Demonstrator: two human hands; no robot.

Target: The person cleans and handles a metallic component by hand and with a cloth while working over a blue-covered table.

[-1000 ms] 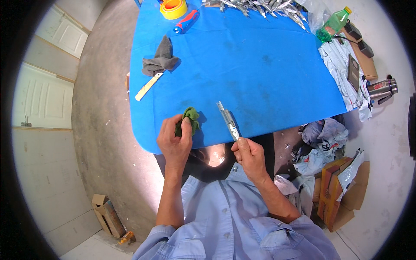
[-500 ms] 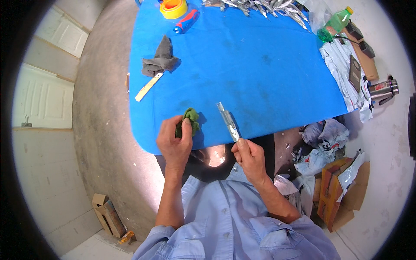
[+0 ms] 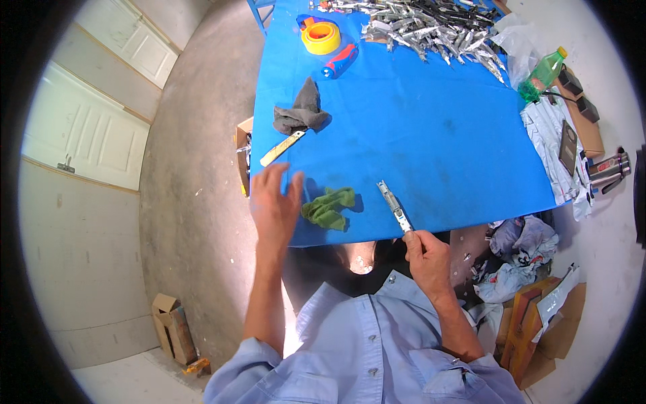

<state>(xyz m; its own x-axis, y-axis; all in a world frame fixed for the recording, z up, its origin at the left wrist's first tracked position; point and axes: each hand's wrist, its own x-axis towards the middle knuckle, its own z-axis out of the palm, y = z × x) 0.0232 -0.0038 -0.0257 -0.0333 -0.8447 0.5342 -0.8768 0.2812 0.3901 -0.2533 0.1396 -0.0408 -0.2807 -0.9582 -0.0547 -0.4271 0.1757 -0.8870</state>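
The right hand pinches a slim metal tool by its near end over the blue surface. The left hand hovers with fingers apart, just beside a crumpled green cloth.

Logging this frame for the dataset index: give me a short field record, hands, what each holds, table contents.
left hand: left hand open, fingers spread, raised beside the green cloth, not gripping it
right hand: right hand shut on a slim metal utility knife, blade end pointing away
surface: blue table
far edge: pile of metal knives, yellow tape roll, red-blue tool
mid left: grey rag, yellow-handled cutter
right edge: green bottle
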